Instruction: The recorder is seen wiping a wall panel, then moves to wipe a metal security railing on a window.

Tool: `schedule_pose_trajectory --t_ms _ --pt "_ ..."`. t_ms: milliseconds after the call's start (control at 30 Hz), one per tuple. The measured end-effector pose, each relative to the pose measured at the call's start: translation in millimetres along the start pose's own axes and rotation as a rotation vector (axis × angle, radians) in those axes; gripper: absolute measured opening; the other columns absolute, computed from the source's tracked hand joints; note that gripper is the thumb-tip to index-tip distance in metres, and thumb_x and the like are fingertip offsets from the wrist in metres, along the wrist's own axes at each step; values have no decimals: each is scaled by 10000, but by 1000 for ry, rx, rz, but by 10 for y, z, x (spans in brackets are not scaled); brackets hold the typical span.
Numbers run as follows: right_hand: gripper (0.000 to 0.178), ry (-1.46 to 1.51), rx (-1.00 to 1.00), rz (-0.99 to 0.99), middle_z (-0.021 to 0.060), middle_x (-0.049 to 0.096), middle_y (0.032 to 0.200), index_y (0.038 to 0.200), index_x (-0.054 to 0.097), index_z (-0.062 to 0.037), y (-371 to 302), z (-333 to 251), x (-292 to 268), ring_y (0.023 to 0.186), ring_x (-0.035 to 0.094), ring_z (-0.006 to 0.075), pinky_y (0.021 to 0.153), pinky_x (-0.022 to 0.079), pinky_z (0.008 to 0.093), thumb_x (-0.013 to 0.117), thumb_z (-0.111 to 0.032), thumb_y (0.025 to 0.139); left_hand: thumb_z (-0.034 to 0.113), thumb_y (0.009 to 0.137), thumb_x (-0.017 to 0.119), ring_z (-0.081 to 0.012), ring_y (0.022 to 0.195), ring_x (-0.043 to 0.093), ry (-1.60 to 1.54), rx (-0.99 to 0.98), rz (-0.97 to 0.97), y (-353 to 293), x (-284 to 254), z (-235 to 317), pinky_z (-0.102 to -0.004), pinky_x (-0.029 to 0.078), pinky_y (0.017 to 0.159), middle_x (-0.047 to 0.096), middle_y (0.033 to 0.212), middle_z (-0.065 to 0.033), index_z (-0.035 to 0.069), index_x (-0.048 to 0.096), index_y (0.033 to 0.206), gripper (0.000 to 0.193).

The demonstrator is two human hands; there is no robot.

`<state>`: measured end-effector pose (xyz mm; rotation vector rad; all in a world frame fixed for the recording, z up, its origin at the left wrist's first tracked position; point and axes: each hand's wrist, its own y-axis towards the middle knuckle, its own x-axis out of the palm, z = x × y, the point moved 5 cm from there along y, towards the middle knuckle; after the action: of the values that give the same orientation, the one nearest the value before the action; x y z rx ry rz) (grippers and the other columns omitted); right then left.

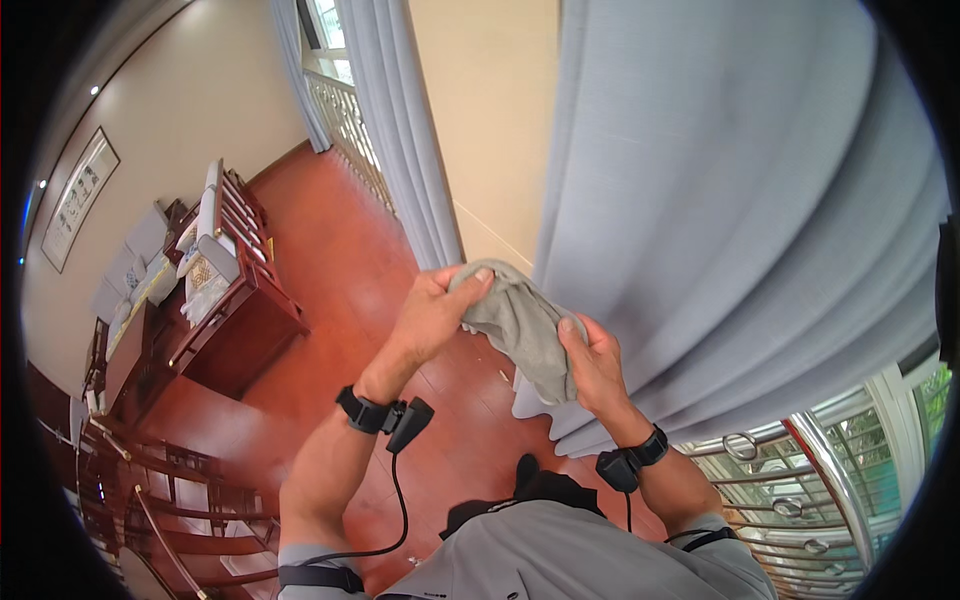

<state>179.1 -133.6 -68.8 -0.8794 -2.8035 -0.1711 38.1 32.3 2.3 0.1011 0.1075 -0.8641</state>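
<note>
Gripping cloth (522,332) at its left and right ends, left hand (436,308) and right hand (594,364) likely hold it spread.

We see a plain grey-green cloth (515,325), plain pale blue-grey curtains (700,150), a cream wall (210,100) and a reddish-brown floor (335,260). We find the bench (240,345) dark red-brown, the shirt (560,550) grey, the wrist straps (365,410) black and the railing (835,480) silvery.
</note>
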Motion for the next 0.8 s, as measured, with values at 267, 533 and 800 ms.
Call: schedule_pose_trajectory --t_ms 267,533,800 --pt "317 -200 -139 -14 4 614 866 1218 616 27 1137 -29 614 807 549 90 731 466 254 558 -210 1016 293 1008 591 -95 855 639 -345 142 -117 912 -816 332 -261 524 781 704 990 -35 -24 674 1133 351" --pt "407 -391 -454 113 135 647 1139 1315 534 35 1173 -165 1193 1084 617 216 934 507 340 635 -76 936 332 999 600 -94 835 642 -140 154 -196 1455 -1027 383 -275 530 713 714 986 -44 23 693 1124 347" --pt "418 469 -150 2 86 551 1313 1371 416 -94 2171 508 1780 1182 575 198 1009 504 345 542 -292 1025 236 876 704 -247 830 685 781 981 -401 1541 -1041 539 -340 540 713 678 967 -94 88 679 1149 311"
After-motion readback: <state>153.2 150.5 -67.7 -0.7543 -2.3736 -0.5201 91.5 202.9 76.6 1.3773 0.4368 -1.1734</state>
